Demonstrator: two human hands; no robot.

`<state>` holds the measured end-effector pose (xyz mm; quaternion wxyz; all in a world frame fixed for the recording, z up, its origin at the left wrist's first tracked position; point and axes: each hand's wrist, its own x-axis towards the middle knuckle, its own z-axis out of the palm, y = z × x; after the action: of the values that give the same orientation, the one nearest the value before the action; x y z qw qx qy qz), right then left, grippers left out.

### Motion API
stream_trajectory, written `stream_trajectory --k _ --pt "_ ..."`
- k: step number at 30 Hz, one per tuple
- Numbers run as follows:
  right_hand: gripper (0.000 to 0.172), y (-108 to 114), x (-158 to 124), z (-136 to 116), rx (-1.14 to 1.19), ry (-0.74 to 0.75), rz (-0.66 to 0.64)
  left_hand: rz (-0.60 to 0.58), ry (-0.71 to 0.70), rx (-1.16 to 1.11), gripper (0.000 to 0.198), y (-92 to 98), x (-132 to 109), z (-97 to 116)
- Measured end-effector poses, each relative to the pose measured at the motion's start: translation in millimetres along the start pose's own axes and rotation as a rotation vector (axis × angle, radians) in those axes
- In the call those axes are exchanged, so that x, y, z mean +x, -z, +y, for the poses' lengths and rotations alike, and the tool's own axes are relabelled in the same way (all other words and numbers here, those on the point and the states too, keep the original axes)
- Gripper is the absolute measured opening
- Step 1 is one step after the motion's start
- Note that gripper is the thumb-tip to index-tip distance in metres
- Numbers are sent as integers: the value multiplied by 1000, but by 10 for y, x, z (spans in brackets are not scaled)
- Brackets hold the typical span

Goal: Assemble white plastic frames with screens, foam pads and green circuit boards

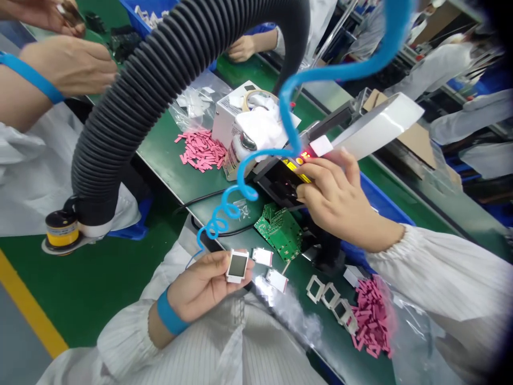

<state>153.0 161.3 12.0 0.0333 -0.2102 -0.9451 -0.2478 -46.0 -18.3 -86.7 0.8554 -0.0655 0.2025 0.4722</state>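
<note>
A green table [188, 174] is running diagonally across the view above a green factory floor [100, 289] marked with a yellow line, and people in white coats [449, 69] are working beyond it. Another person's hands [68, 67] are reaching in at the upper left. The left hand [204, 286] is closed, gripping a small white-framed screen [237, 266] between thumb and fingers; the screen's long axis is pointing away from the person, slightly tilted. Ahead and to the right, the right hand [336, 200] is curling its fingers [308, 179] over a black machine [276, 184], though whether it is gripping anything is hidden. Between the hands, a green circuit board [278, 230] is lying near two white frames [262, 256]. Below the right hand, metal frames [326, 299] are lying beside pink strips [371, 318], while a blue coiled tube [224, 206] is hanging just beyond the left hand.
</note>
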Motion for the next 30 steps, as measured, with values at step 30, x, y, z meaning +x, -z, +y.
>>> stream_trajectory --k 30 --pt "26 -315 -82 -58 -76 -5 377 -54 22 -6 16 -1 110 -34"
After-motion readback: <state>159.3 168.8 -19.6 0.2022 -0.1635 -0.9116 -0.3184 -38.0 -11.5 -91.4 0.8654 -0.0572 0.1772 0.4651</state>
